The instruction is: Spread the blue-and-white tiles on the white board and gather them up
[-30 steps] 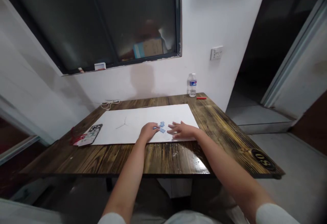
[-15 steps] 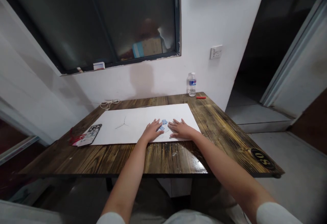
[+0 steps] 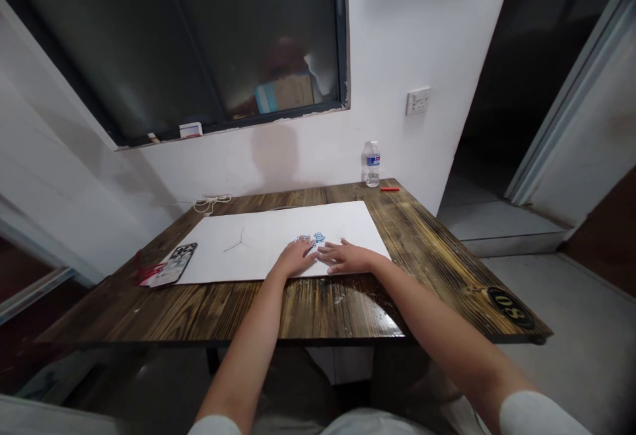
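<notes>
On the wooden table lies a long white board or sheet [image 3: 268,230]. My left hand [image 3: 295,258] rests flat on its near part, palm down, fingers stretched out. Close beside it, my right hand [image 3: 349,257] also lies palm down with its fingers apart, their tips almost at the left fingers. Small blue-striped shapes [image 3: 318,238] show just beyond the fingertips, partly covered by my left hand. Whether they are loose pieces or drawn marks I cannot tell. A thin dark three-armed line [image 3: 241,241] marks the sheet further left.
A patterned phone-like object [image 3: 173,265] lies at the sheet's left end, beside something red [image 3: 144,273]. A white cord [image 3: 211,203] is at the back left. Near the wall stand a water bottle [image 3: 372,165] and a red pen-like stick [image 3: 390,189]. A round "80" plate [image 3: 511,307] marks the right corner.
My right hand has slid left, closing the gap to my left hand. One blue-striped shape now shows above my left fingers, where none was visible before. The view shifted slightly.
</notes>
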